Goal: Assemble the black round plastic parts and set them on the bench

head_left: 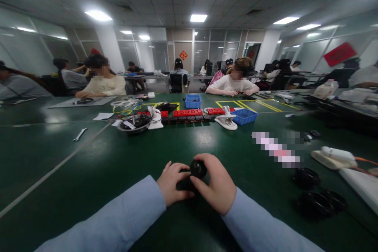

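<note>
A small round black part (197, 169) is held just above the green table (118, 189), near the middle of the view. My right hand (215, 181) grips it from the right, thumb below and fingers over the top. On the left side, my left hand (175, 183) has its fingers curved around a dark piece beneath and beside the round part. That darker piece blends with the table, and its shape is hard to make out.
Black cable coils (317, 204) lie at the right, by a white power strip (338, 155). A wrench (79, 134) is at the left. Further back are a black bowl (134, 129), white clamps (226, 120), red blocks (188, 112) and blue baskets (244, 117). Two people sit opposite.
</note>
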The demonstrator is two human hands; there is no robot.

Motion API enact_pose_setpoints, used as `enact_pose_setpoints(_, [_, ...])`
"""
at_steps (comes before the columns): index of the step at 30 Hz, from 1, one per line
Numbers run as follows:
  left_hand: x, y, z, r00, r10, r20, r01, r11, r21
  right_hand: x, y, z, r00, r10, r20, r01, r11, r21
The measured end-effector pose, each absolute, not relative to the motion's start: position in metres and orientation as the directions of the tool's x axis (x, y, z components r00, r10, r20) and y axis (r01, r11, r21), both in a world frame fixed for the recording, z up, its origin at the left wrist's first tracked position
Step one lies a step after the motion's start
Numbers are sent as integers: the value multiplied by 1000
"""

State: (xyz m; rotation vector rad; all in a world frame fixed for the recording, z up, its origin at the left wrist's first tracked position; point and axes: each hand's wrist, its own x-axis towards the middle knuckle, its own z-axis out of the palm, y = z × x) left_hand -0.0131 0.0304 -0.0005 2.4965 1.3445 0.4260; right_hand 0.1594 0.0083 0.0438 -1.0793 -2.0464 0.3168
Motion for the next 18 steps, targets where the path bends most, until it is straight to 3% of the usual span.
enact_pose_setpoints(3, [-14,31,0,524,844,116,758,-524,389,175,8,60,-109,785,610,493,576,-652])
enact_pose_setpoints(7, [-15,30,4,519,848,107,752,-512,414,198,10,70,65,801,595,497,491,-716])
enact_pose_setpoints(13, [-14,28,7,517,850,99,751,-506,424,208,16,39,-78,860,505,707,405,-580])
enact_pose_setpoints(18, [-14,29,5,518,849,105,751,-509,420,204,17,25,-177,872,457,703,437,-561])
